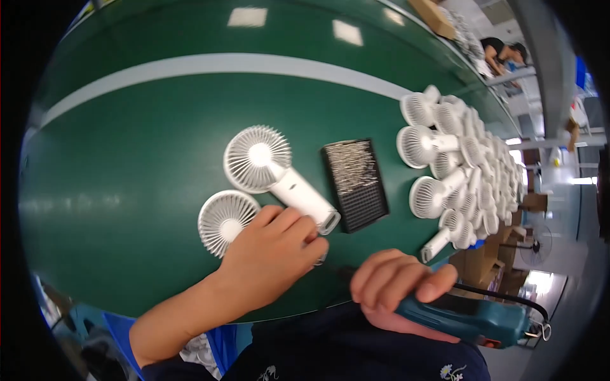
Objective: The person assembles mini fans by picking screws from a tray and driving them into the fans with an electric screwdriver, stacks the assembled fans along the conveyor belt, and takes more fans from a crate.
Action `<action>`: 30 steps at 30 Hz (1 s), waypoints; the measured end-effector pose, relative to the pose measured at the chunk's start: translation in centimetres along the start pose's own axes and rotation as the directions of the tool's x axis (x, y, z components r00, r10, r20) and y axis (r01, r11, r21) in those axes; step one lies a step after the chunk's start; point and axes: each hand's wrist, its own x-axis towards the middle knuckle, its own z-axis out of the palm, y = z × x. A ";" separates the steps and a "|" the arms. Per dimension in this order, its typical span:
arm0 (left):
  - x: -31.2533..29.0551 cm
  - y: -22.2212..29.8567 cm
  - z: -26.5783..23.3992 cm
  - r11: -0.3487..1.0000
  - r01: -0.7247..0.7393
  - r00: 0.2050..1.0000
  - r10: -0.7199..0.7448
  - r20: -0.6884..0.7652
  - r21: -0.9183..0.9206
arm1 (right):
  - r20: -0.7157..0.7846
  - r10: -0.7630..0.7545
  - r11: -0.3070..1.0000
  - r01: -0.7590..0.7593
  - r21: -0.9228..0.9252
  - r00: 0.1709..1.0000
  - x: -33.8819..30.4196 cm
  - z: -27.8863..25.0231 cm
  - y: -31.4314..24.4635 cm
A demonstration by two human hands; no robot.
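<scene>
My left hand is closed over the handle of a white handheld fan on the green table. The fan's round grille sticks out to the left of my fingers, and most of its handle is hidden under them. Just beyond lies a second white fan, its handle slanting down toward my knuckles. My right hand grips a teal electric screwdriver at the table's near edge, its corded end pointing right. Its tip, pointing toward my left hand, is dark and blurred.
A black tray holding rows of small silvery screws lies right of the fans. Many white fans are piled along the right side. A pale strip crosses the green tabletop. Another person is in the far right background.
</scene>
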 end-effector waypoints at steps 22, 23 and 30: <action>-1.3 0.0 0.0 0.993 0.104 0.988 -0.110 0.108 0.061 | 0.165 0.128 0.992 -0.125 -0.027 0.978 -0.3 -0.2 1.6; -1.2 0.2 -0.1 0.993 0.096 0.989 -0.102 0.104 0.067 | 0.073 0.060 0.998 -0.062 0.020 0.995 -0.4 0.2 1.6; -0.5 1.4 -2.8 0.963 0.067 0.986 -0.024 0.167 -0.259 | -0.238 0.543 0.838 -0.503 0.211 0.805 -0.7 1.4 -0.6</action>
